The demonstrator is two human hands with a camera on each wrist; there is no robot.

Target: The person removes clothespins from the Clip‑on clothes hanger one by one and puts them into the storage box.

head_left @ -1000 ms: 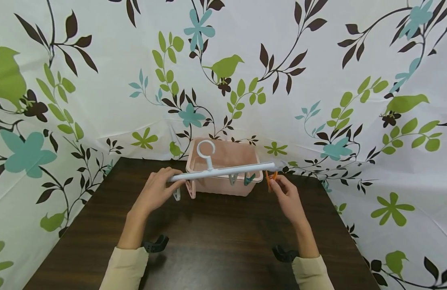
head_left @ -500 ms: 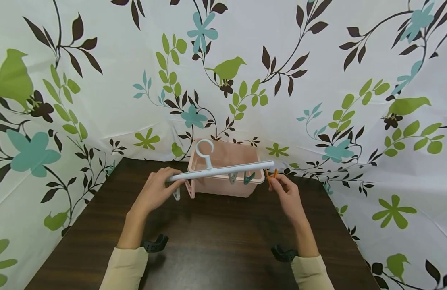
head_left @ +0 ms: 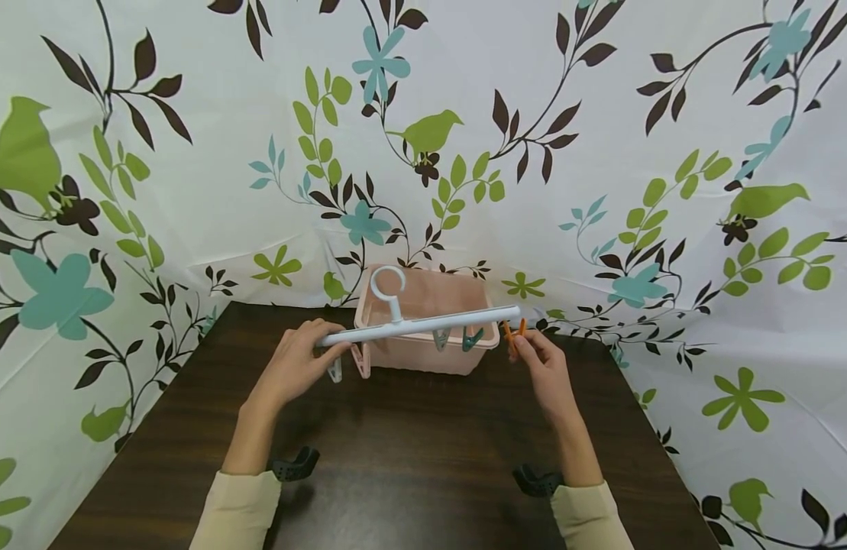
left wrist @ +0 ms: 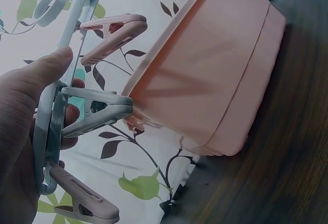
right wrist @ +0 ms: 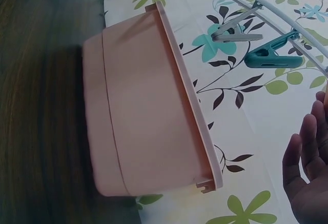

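Your left hand [head_left: 295, 367] grips the hanger [head_left: 423, 325] by 1 end, your right hand [head_left: 543, 367] pinches an orange peg [head_left: 512, 334]; tugging it could tip the bar.

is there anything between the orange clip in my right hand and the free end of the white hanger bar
Nothing visible. The orange clip pinched by the right hand sits just below the white hanger bar's right end, with only open air between. The pink basket stands behind.
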